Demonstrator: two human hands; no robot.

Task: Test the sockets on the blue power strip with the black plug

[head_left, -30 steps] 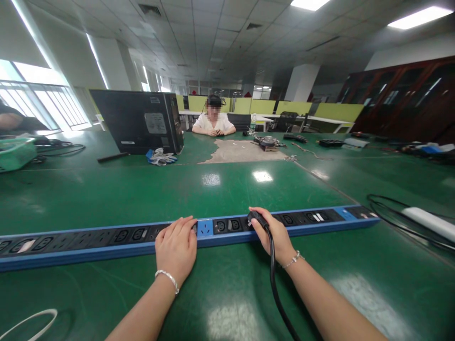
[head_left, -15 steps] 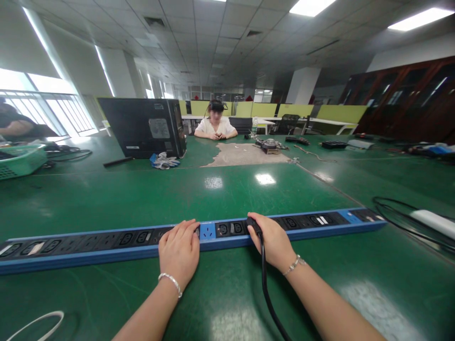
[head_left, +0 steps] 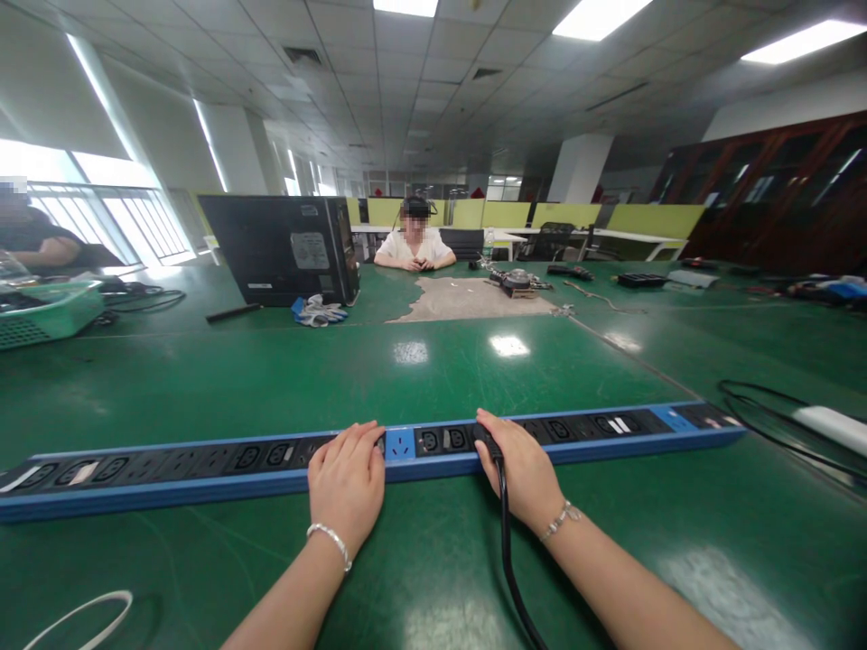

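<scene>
A long blue-and-black power strip (head_left: 399, 443) lies across the green table, with rows of black sockets and a few blue ones. Draped over its middle, just left of a blue socket, my left hand (head_left: 349, 474) grips it with fingers together and tips at the far edge. My right hand (head_left: 525, 465) is closed around a black plug (head_left: 489, 442) at a socket right of centre. How deep the plug sits is hidden by the fingers. From the plug a thick black cable (head_left: 508, 551) runs down toward the near edge of view.
A black computer case (head_left: 277, 248) stands at the back left beside work gloves (head_left: 318, 311). A green basket (head_left: 54, 316) is at far left. Black cables and a white power strip (head_left: 833, 424) lie at right. One person sits opposite, another at far left. A white cable loops at lower left.
The view has shifted slightly, so everything appears a little lower and to the right. Both hands keep their places on the power strip and plug.
</scene>
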